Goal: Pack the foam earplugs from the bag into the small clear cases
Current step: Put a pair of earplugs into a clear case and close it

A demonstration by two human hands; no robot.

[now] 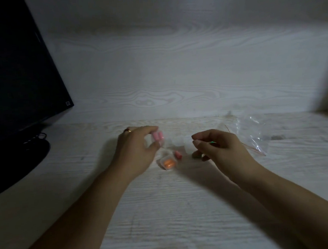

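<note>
Pale woodgrain table (185, 211) meets matching wall (174, 64).

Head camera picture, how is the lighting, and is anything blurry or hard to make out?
Head view: dim overall, corners darkest; the crumpled clear plastic bag looks smeared; the small clear case with orange earplugs shows plainly; wall lines bow from the wide lens.

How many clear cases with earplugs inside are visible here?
2: one with pink earplugs held in the left hand, one with orange earplugs on the table. Others may be hidden.
</note>
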